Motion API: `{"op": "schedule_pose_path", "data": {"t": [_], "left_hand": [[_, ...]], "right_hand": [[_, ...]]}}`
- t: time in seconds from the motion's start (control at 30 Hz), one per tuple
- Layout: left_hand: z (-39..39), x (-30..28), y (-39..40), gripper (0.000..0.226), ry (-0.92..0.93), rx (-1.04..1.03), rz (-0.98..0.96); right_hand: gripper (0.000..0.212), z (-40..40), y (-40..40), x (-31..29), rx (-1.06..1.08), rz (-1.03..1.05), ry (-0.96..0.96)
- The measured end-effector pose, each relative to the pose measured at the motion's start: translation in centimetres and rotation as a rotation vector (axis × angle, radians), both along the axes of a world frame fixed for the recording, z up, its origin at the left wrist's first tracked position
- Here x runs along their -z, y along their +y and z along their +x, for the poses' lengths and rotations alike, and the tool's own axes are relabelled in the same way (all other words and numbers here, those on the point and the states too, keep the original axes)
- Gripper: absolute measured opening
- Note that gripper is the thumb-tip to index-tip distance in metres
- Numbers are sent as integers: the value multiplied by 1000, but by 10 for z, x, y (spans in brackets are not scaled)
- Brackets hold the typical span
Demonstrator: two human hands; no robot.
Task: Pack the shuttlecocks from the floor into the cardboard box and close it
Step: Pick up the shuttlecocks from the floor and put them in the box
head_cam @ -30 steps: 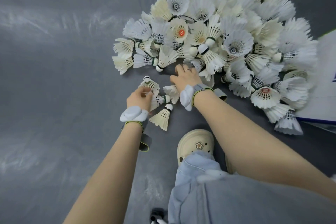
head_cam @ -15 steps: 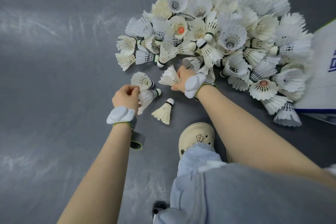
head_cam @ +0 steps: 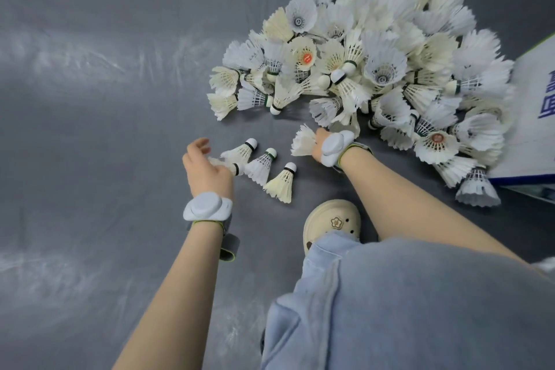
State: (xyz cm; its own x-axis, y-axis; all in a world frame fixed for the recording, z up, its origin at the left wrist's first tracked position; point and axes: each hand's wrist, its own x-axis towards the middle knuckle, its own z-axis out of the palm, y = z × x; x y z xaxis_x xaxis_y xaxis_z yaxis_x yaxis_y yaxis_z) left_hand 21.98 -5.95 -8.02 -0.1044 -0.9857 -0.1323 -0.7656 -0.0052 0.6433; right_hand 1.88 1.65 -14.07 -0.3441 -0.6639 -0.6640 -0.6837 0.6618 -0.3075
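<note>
Shuttlecocks (head_cam: 372,69) look featherlight and crushable; best pinched at the cork. Right hand (head_cam: 319,144) grips one's feathers (head_cam: 303,141); left hand's (head_cam: 207,171) fingers are released.

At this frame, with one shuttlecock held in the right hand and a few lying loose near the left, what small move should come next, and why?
Probably the left hand should close on the loose white feather shuttlecock just beyond it. Its fingers look relaxed, with another shuttlecock partly hidden under the palm, and three lie apart from the big pile of white shuttlecocks. The right hand already grips one, so gathering these seems sensible first.
</note>
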Motion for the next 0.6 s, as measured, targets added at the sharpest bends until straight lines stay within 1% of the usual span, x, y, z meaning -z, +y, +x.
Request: {"op": "schedule_pose_path", "data": {"t": [0.03, 0.07, 0.1, 0.13, 0.17, 0.23, 0.37, 0.5, 0.6], "left_hand": [[-2, -4, -1, 54, 19, -1, -34], [-5, -7, -1, 54, 35, 5, -65], [-8, -10, -2, 54, 58, 20, -90], [-11, -12, -2, 52, 88, 41, -98], [-16, -12, -2, 50, 122, 66, -89], [-25, -10, 1, 48, 157, 96, -15], [-44, 13, 10, 47, 112, 133, 178], [-49, 29, 13, 38, 84, 79, 328], [-46, 35, 11, 32, 3, 47, 315]], "right_hand": [[29, -1, -1, 5, -44, 11, 41], [13, -2, 0, 4, -25, 6, 38], [15, -3, 2, 4, 12, -2, 4], [32, 0, 2, 2, 87, 6, -33], [45, 1, 2, 0, 91, 24, -33], [55, 5, 4, -4, 117, 36, 4], [54, 1, 7, 0, 137, 29, 10], [53, -9, 10, 7, 57, -55, 17], [56, -9, 9, 12, 41, -95, 23]]}}
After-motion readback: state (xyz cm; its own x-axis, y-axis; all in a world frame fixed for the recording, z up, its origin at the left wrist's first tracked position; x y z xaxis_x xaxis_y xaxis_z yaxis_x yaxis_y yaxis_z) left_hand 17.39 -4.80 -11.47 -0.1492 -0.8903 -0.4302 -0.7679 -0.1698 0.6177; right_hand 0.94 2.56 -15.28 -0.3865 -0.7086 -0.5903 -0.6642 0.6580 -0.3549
